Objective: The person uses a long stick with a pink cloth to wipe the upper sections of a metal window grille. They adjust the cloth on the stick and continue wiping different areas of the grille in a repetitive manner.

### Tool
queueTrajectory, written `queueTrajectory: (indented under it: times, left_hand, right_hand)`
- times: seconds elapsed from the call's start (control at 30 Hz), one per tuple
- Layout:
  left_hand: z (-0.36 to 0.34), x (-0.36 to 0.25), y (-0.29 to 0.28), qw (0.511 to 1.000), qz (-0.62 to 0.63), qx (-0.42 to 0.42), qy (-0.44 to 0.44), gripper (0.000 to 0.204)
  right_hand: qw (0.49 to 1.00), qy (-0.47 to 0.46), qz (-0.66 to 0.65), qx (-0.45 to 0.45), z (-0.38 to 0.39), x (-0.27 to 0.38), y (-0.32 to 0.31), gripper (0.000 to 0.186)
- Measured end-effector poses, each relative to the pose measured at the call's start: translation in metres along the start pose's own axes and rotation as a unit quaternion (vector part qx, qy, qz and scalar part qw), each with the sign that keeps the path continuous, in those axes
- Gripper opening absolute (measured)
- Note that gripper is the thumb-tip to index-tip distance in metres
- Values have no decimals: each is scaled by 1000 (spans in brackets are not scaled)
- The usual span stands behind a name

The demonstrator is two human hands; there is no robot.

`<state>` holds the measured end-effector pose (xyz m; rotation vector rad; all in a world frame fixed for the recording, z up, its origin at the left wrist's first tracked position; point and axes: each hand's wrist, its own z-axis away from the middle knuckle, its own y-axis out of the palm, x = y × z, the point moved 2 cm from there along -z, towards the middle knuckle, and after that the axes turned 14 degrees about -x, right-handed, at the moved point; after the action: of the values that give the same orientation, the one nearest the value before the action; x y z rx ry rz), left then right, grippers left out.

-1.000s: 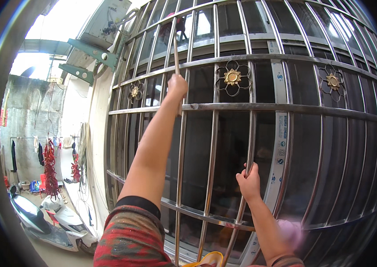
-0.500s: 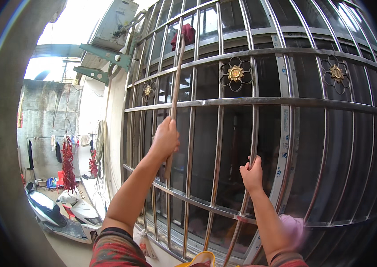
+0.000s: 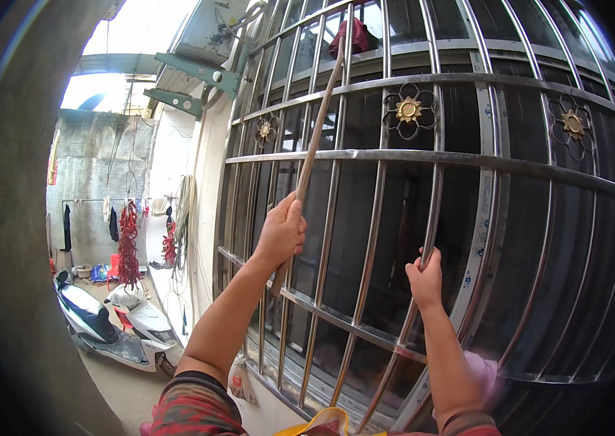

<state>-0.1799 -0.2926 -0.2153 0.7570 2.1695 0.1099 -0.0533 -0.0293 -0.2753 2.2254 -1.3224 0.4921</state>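
Note:
My left hand [image 3: 280, 231] is closed round a long wooden stick [image 3: 316, 138], its lower end sticking out below the fist. At the stick's top a dark red cloth [image 3: 355, 38] rests up by the window glass, partly behind the bars. The stick slants up and to the right in front of the metal window grille [image 3: 424, 157]. My right hand [image 3: 425, 277] grips one upright bar of that grille, lower and to the right. A blurred pink cloth [image 3: 479, 374] shows beside my right forearm.
Gold flower ornaments [image 3: 408, 110] sit in the grille. An outdoor air-conditioner unit [image 3: 209, 33] hangs on a green bracket [image 3: 198, 75] at the upper left. Below are a white scooter [image 3: 115, 330], strings of red peppers [image 3: 127, 243] and a hanging plastic bag [image 3: 241, 379].
The stick leans further right at its top, and the red cloth has shifted along the glass relative to the bars. My right hand keeps its hold. The whole view has turned slightly.

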Motion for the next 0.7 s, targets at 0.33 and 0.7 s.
queueTrajectory:
  times: [0.33, 0.7]
  left_hand:
    - [76, 7, -49, 999, -10, -29, 11, 37]
    - [143, 42, -111, 990, 124, 22, -64, 40]
  right_hand:
    - [1000, 2, 7, -6, 1, 3, 0, 37]
    - [999, 14, -31, -3, 1, 1, 0, 36]
